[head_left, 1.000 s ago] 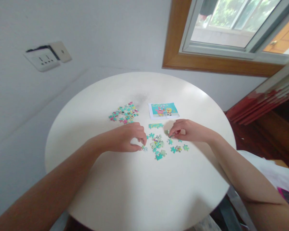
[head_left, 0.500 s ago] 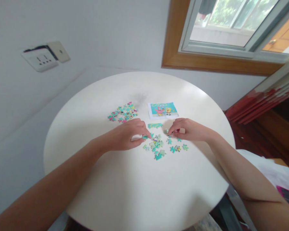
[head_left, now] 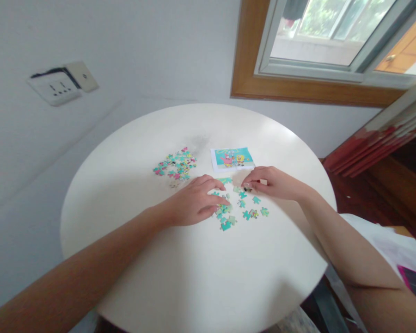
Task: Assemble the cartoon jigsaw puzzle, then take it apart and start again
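Note:
Several small teal puzzle pieces (head_left: 244, 212) lie scattered near the middle of a round white table (head_left: 194, 277). My left hand (head_left: 197, 201) rests over the left side of that cluster, fingers stretched across the pieces and touching them. My right hand (head_left: 270, 182) sits just to the right, fingertips pinched on a small puzzle piece (head_left: 247, 188). A short joined strip of teal pieces (head_left: 225, 180) shows between the two hands. A picture card (head_left: 232, 158) with cartoon figures lies just beyond them.
A second heap of teal and pink puzzle pieces (head_left: 175, 166) lies to the left of the card. A wall socket (head_left: 55, 85) is on the wall at left. A wood-framed window (head_left: 315, 55) is at upper right, red boards (head_left: 377, 143) beside the table.
My left hand has slid right from the table's bare part onto the loose pieces and its fingers have spread. My right hand has shifted slightly up, still pinching.

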Tool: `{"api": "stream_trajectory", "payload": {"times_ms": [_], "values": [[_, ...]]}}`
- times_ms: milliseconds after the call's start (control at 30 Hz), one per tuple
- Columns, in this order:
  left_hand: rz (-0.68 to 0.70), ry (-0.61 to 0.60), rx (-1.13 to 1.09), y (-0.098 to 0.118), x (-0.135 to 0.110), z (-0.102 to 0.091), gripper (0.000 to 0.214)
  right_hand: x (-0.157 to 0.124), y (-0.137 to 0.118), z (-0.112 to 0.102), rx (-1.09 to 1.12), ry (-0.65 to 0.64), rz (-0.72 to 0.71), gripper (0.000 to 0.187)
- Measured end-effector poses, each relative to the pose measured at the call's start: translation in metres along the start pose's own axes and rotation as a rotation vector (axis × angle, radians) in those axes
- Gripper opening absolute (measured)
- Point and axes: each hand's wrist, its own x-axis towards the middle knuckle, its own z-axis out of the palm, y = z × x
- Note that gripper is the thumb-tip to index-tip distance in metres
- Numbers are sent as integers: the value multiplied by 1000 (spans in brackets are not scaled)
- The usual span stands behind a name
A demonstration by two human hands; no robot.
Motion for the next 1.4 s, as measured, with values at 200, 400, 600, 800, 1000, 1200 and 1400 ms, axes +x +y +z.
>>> {"api": "stream_trajectory", "payload": {"times_ms": [200, 400, 600, 800, 1000, 1200, 1400], "values": [[10, 3, -66, 1, 0, -6, 29, 0, -1, 0, -10, 10, -19, 26], [-1, -11, -112, 1, -2, -10, 23, -1, -2, 0, -11, 16, -21, 26], [-33, -23, -130, 0, -3, -16, 24, -1, -3, -2, -4, 15, -2, 26], [-59, 1, -130, 0, -2, -20, 25, 0, -3, -1, 7, 13, -3, 27], [-52, 2, -140, 0, -3, -20, 25, -5, -2, -4, 74, -55, 26, 23], [-51, 25, -151, -1, -3, -21, 25, -17, 4, -19, 134, -276, 130, 24], [-65, 31, -148, -2, -3, -21, 25, -30, 5, -23, 51, -449, 274, 20]]}}
